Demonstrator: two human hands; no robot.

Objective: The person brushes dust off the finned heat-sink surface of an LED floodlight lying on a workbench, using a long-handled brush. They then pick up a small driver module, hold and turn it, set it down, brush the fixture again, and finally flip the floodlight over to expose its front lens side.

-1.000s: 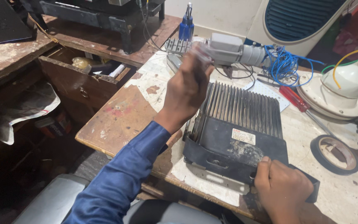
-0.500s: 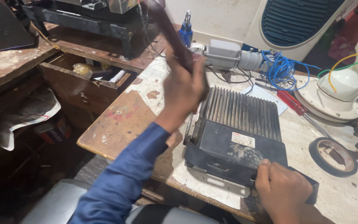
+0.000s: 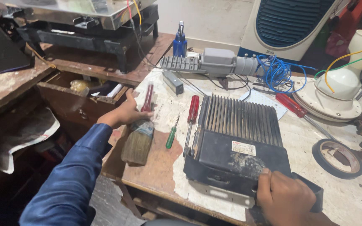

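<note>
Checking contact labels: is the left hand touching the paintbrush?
Touching. The head view shows the left hand wrapped around the red handle of the paintbrush, which lies on the workbench.

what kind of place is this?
Likely an electronics repair workbench. Screwdrivers, a paintbrush under the left hand, and a tangle of blue wire lie round a black finned metal unit that the right hand steadies.

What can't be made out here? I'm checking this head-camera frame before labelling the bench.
- Near right corner of the finned black module: covered by the right hand.
- Paintbrush handle middle: hidden under the left hand, so the grip is unclear.
- Open drawer contents: shadowed and overhung by the upper shelf.
- White fan base: cut off by the right edge.
- Metal appliance at top: cropped by the upper edge.
</note>
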